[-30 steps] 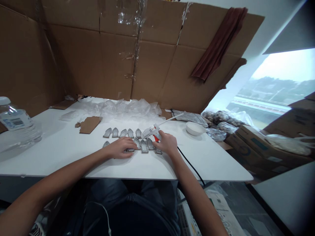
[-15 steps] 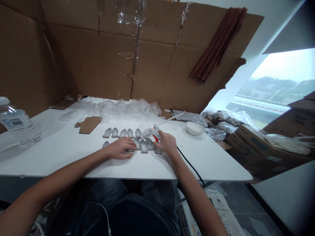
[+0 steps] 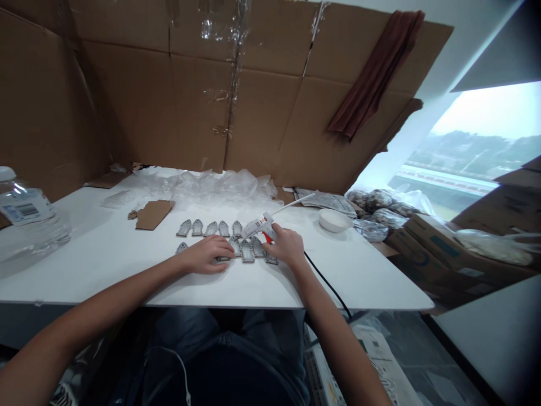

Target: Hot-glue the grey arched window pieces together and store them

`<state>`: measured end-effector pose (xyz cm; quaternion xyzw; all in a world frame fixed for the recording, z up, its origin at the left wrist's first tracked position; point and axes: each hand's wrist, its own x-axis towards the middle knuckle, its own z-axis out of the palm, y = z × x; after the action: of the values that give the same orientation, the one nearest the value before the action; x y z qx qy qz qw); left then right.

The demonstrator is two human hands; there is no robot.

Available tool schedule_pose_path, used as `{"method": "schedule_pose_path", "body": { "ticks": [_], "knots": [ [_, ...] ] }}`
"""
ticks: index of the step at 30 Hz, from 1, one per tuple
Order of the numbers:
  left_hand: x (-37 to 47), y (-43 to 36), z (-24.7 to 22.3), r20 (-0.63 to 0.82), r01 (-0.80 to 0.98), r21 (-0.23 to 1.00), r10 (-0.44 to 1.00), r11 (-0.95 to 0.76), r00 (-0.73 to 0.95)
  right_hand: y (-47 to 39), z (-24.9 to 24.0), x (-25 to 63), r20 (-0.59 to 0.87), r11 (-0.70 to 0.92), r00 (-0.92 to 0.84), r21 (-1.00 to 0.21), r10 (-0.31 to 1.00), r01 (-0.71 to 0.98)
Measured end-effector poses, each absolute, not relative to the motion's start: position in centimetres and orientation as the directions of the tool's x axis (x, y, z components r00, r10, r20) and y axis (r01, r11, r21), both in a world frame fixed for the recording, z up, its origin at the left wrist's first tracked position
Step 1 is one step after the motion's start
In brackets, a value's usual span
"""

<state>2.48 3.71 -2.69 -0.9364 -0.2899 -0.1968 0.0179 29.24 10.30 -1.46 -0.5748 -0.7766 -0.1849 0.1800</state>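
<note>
While the right hand (image 3: 287,245) grips a glue gun (image 3: 255,227) over grey pieces (image 3: 247,252) lying in rows on the table (image 3: 105,259), the left hand (image 3: 209,255) touches one of them; whether it grips cannot be told.

Btl (image 3: 29,213) far L on tbl (image 3: 367,276), bowl (image 3: 335,222) R, pcs (image 3: 247,252) btwn, plastic wrap (image 3: 220,189) behind pcs.

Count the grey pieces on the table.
11 grey pieces visible: five in the far row, one left of the left hand, one at its fingers, four nearer the right hand. Hands may hide more.
</note>
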Motion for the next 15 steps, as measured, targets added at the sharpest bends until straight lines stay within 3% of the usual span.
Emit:
{"method": "schedule_pose_path", "body": {
  "ticks": [15],
  "knots": [
    [2.36,3.76,-2.58,0.387,0.545,0.077,0.529,-0.835,0.755,10.78,-1.7,29.9,0.532,0.294,-0.275,0.051,0.801,0.954]
  ]
}}
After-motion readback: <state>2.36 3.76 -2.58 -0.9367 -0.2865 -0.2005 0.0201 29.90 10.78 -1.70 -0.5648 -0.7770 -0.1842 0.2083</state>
